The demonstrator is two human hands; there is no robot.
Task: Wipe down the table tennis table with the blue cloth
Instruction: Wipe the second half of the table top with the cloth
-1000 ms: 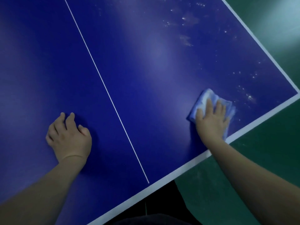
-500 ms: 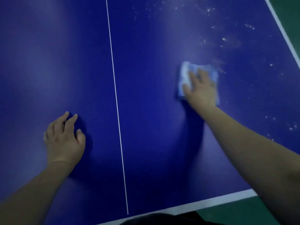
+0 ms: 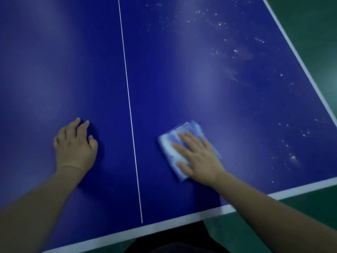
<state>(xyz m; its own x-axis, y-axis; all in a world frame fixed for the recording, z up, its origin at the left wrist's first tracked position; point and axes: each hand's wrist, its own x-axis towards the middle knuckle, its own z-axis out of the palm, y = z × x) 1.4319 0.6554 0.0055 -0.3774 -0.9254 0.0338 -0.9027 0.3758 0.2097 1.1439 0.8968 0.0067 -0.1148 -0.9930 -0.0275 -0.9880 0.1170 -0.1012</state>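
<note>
At lower centre my right hand point(image 3: 198, 157) presses the blue cloth point(image 3: 173, 143) flat-fingered onto the table point(image 3: 182, 73) while my left hand point(image 3: 74, 145) rests empty, loosely curled, lower left; unpinched, the cloth could slip and miss the specks point(image 3: 218, 24) upper right.

my left hand point(image 3: 74, 148) and right hand point(image 3: 198, 157) are bare, and both forearms point(image 3: 264, 212) run bare as far as the lower edge shows them. a thin crease crosses my left wrist point(image 3: 71, 167). the fingers point(image 3: 186, 137) are slim; blur hides anything finer on them. low in the middle shows a patch of my dark clothing point(image 3: 175, 241), black or near it, and i cannot tell which garment it is.
</note>
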